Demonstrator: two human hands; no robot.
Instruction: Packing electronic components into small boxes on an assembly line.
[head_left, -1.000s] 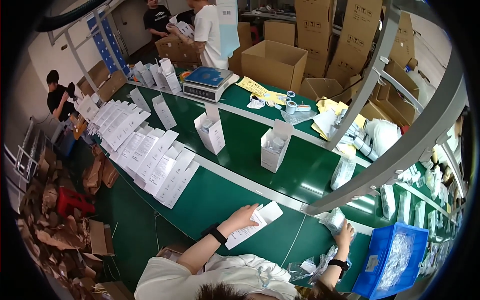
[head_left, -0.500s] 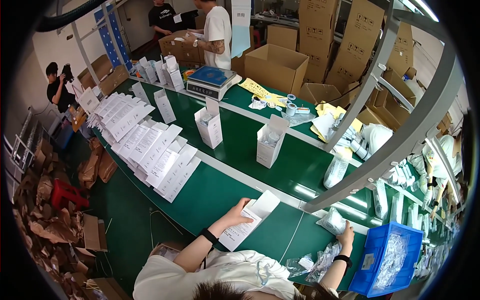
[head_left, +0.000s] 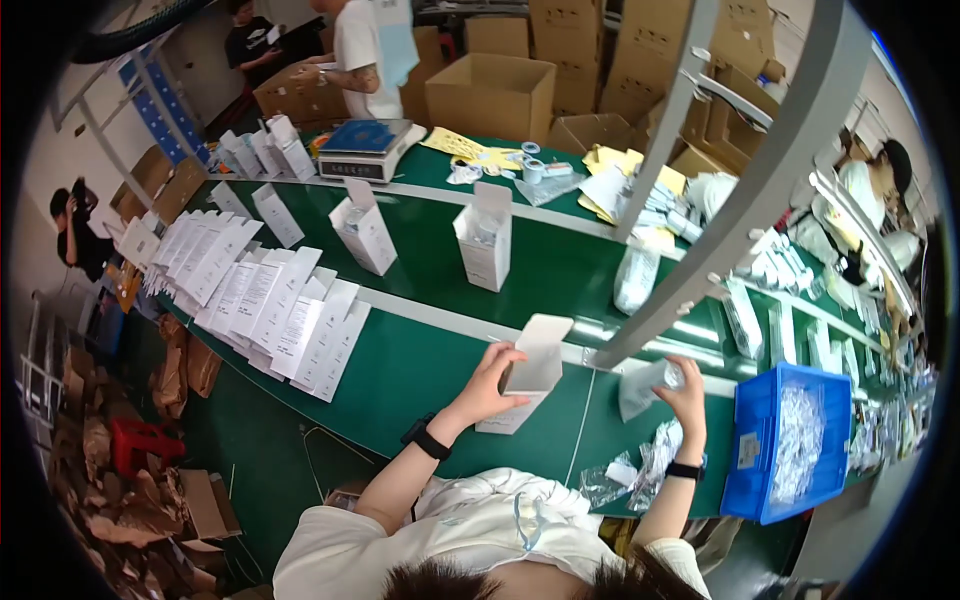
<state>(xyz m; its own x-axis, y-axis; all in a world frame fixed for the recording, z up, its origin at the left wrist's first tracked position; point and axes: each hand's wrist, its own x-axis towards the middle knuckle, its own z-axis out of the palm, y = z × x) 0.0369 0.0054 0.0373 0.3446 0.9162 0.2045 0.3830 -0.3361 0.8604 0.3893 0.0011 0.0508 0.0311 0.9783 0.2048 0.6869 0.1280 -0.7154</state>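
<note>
My left hand (head_left: 484, 390) is wrapped round a white carton (head_left: 540, 372); its top flap stands up and its mouth faces me. To the right, my right hand (head_left: 688, 395) grips a clear plastic bag (head_left: 640, 390) with something inside that I cannot make out. Several more clear bags (head_left: 655, 462) lie on the green tabletop just below that hand. Left of my left hand lies a row of flattened white cartons (head_left: 285, 310), overlapping one another. Beyond, two open cartons with clear-wrapped contents, a nearer one (head_left: 485, 255) and a farther one (head_left: 368, 245), stand on the green belt.
A blue bin (head_left: 745, 425) of small clear packets stands at the right. A grey metal post (head_left: 740, 190) slants across the belt. A scale (head_left: 365, 160) and yellow sheets (head_left: 470, 147) sit on the far side. Several people work nearby, and brown paper (head_left: 120, 480) litters the floor at left.
My left hand has stood the carton up, its mouth now open toward me. My right hand has lifted the clear bag and brought it nearer the carton. The whole view has shifted.
</note>
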